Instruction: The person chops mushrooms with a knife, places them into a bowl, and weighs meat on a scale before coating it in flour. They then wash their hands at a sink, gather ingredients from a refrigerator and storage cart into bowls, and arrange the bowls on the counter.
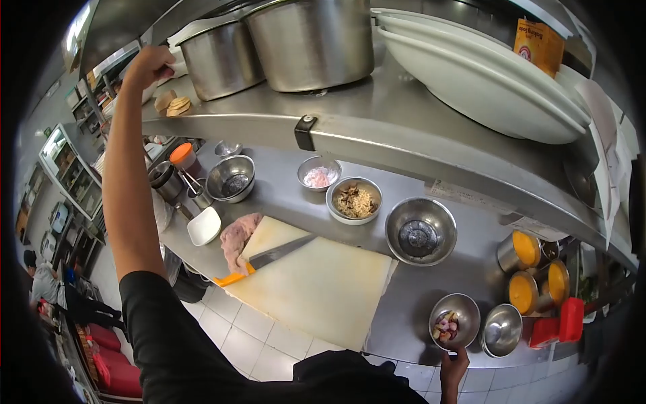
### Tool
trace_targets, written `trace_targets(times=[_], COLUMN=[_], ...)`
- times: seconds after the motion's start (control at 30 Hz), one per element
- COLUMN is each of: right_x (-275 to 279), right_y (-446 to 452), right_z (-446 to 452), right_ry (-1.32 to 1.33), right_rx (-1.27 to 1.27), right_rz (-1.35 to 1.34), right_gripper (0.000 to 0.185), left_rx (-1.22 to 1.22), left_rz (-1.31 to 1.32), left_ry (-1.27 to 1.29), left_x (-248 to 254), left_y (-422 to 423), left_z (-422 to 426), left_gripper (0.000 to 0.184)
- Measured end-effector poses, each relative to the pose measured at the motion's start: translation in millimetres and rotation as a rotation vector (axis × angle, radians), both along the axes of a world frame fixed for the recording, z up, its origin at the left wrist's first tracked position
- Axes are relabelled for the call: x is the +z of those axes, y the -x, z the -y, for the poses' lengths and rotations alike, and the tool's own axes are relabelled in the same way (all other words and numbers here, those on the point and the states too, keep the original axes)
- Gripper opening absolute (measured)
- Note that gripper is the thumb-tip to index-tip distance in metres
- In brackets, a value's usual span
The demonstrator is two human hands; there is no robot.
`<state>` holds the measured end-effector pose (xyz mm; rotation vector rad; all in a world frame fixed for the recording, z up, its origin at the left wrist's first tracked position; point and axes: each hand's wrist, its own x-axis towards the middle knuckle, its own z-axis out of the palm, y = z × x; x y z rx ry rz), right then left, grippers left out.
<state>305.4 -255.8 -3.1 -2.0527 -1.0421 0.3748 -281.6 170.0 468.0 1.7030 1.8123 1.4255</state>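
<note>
High at the upper left, my left hand (149, 66) reaches onto the steel shelf beside a pot (222, 60). Its fingers are curled near something white; what they hold, if anything, is unclear. At the lower right my right hand (454, 367) pinches the rim of a small metal bowl (463, 308) with reddish and pale chopped pieces (446, 327) inside. Between them lies a pale cutting board (323, 289) with an orange-handled knife (269, 257) on it. Raw meat (239, 241) rests at the board's left edge.
Metal bowls (421, 231) stand along the counter, one with chopped food (355, 200). Orange-topped containers (523, 291) and a red box (572, 320) are at right. Large white plates (478, 77) fill the shelf's right side. A person (50, 286) is at far left.
</note>
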Motion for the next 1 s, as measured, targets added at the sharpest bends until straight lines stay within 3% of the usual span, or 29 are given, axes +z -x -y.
trace_targets(times=[0.17, 0.27, 0.3, 0.33, 0.4, 0.43, 0.47, 0.5, 0.53, 0.57, 0.67, 0.77, 0.83, 0.87, 0.93, 1.0], right_x=[4.4, 2.5, -0.3, -4.8, -10.1, 0.3, 0.6, 3.9, 7.1, 9.0, 14.5, 49.1, 64.1, 80.3, 109.1, 126.6], right_y=[1.7, -4.2, -6.5, -9.6, -14.6, -9.5, -10.2, -10.6, -10.7, -7.7, 0.9, 14.7, 21.6, 27.4, 46.6, 67.8], right_z=[-0.8, 0.3, 0.4, -0.8, 2.9, 2.2, 4.9, 8.3, 11.7, 15.1, 19.9, 11.1, -0.8, -11.5, -33.0, -54.5], right_ry=[0.015, 0.037, 0.041, 0.012, -0.026, -0.08, -0.093, -0.072, -0.054, -0.069, -0.122, -0.219, -0.272, -0.285, -0.322, -0.306], right_rx=[0.021, 0.037, 0.048, 0.073, 0.099, 0.12, 0.121, 0.139, 0.159, 0.157, 0.232, 0.332, 0.417, 0.458, 0.572, 0.704], right_rz=[-0.041, -0.051, -0.052, -0.03, 0.01, 0.02, 0.048, 0.054, 0.062, 0.013, -0.011, 0.035, -0.024, -0.045, -0.101, -0.123], right_gripper=[0.023, 0.021, 0.021, 0.021, 0.019, 0.023, 0.021, 0.017, 0.016, 0.017, 0.023, 0.024, 0.025, 0.025, 0.024, 0.022], left_rx=[0.087, 0.109, 0.115, 0.049, 0.007, 0.064, -0.01, 0.06, 0.04, 0.191, 0.123, 0.071, -0.167, -0.187, -0.233, -0.33], left_rz=[0.029, -0.056, -0.207, -0.603, -1.405, -1.319, -1.323, -1.631, -0.999, -0.314, -0.125, -0.045, -0.114, -0.001, 0.045, 0.209], left_ry=[-0.144, -0.067, -0.175, -0.185, -0.446, -0.367, -0.448, -0.575, -0.14, 0.042, 0.188, 0.57, 0.382, 0.531, 0.494, 0.531], left_x=[24.9, 31.1, 26.4, 23.5, 17.9, 6.3, -8.9, -20.6, -37.4, -54.4, -129.9, -192.2, -286.4, -283.5, -353.4, -379.7], left_y=[54.7, 71.8, 106.6, 123.4, 155.2, 160.1, 166.0, 135.3, 120.4, 105.4, -22.1, -96.9, -93.9, -134.7, -155.1, -195.4], left_z=[31.3, 95.6, 107.4, 138.4, 199.6, 233.0, 254.4, 281.1, 287.2, 293.4, 308.0, 305.1, 291.1, 293.6, 283.1, 273.5], left_gripper=[0.01, 0.009, 0.008, 0.009, 0.029, 0.043, 0.047, 0.041, 0.033, 0.028, 0.026, 0.021, 0.019, 0.017, 0.014, 0.015])
